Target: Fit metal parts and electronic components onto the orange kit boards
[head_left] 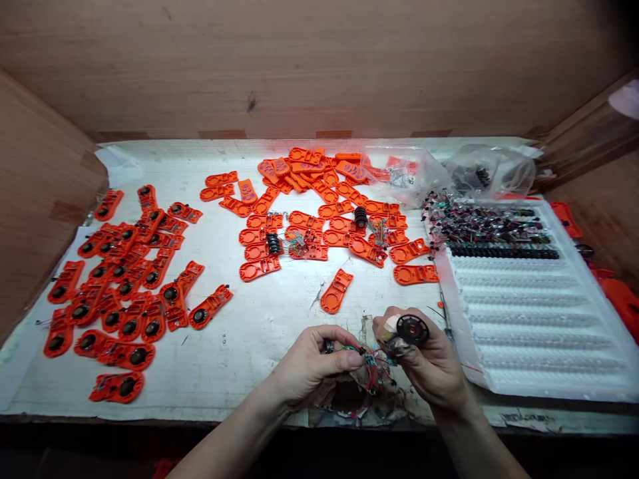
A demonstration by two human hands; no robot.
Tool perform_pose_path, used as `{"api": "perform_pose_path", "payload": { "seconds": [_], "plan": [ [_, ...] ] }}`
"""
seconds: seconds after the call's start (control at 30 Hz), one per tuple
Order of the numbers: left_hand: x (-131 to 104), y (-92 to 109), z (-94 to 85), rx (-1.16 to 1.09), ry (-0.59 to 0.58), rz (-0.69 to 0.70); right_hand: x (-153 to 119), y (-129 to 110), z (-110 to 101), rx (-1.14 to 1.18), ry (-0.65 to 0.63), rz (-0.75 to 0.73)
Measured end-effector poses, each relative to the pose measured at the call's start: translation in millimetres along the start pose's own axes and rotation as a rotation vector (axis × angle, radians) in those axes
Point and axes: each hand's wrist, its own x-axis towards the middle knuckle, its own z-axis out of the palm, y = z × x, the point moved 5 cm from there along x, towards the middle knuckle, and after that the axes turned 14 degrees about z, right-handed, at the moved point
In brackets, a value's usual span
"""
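Near the front edge of the table, my left hand [319, 362] pinches thin coloured wires between thumb and forefinger. The wires run to a small circuit board [370, 360] with red leads, between my two hands. My right hand [433, 369] is closed around a small round black speaker [412, 329] and a whitish, tape-like wrapped piece [392, 327]; its fingers partly hide what they grip. Just beyond my hands lies a single orange plastic shell [337, 291] with a round recess.
Orange shells fitted with speakers [130, 326] crowd the left side. Orange shells [299, 179] lie heaped at the back, with wire bundles [298, 241] and stacked speakers [360, 217] in front. On the right, a white ridged tray [539, 332] carries wired boards [489, 223]. Plastic bags [407, 174] stand behind.
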Motion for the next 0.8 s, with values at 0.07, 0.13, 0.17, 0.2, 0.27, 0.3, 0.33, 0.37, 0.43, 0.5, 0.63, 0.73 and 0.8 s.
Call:
{"api": "perform_pose_path", "payload": {
  "seconds": [0.07,0.13,0.17,0.2,0.27,0.3,0.33,0.37,0.43,0.5,0.63,0.73,0.8],
  "plan": [
    [-0.6,-3.2,3.3,-0.085,-0.037,-0.009,0.3,1.6,0.8,-0.035,0.012,-0.015],
    [-1.0,-5.1,7.2,-0.132,-0.085,-0.021,1.0,4.3,2.5,-0.08,0.023,-0.022],
    [-0.8,-5.1,8.5,-0.138,-0.102,-0.02,1.2,5.3,3.4,-0.106,0.033,-0.027],
    [-0.3,-4.7,9.3,-0.14,-0.112,-0.018,1.4,5.6,4.0,-0.133,0.044,-0.04],
    [1.3,-3.3,8.9,-0.128,-0.116,-0.012,1.9,3.4,4.4,-0.203,0.063,-0.088],
    [2.3,-2.3,7.3,-0.097,-0.114,-0.003,2.6,1.0,3.7,-0.254,0.073,-0.12],
    [3.4,-1.0,4.6,-0.025,-0.108,0.02,3.8,-1.8,1.9,-0.321,0.09,-0.148],
    [4.4,1.0,0.5,0.1,-0.096,0.063,5.7,-4.6,-1.0,-0.406,0.114,-0.172],
    [4.4,7.4,-8.4,0.487,-0.072,0.206,11.2,-10.2,-8.8,-0.632,0.185,-0.22],
    [0.9,14.0,-10.9,0.907,-0.108,0.396,18.7,-13.9,-15.8,-0.911,0.262,-0.27],
    [-4.0,22.0,-10.3,1.437,-0.097,0.719,35.8,-9.8,-11.9,-1.358,0.273,-0.31],
    [8.7,30.7,-20.6,1.571,0.147,0.776,45.7,-3.3,5.1,-1.462,0.189,-0.313],
    [23.4,33.5,-25.5,1.614,0.173,0.762,51.3,1.2,14.7,-1.491,0.152,-0.27]
  ]
}}
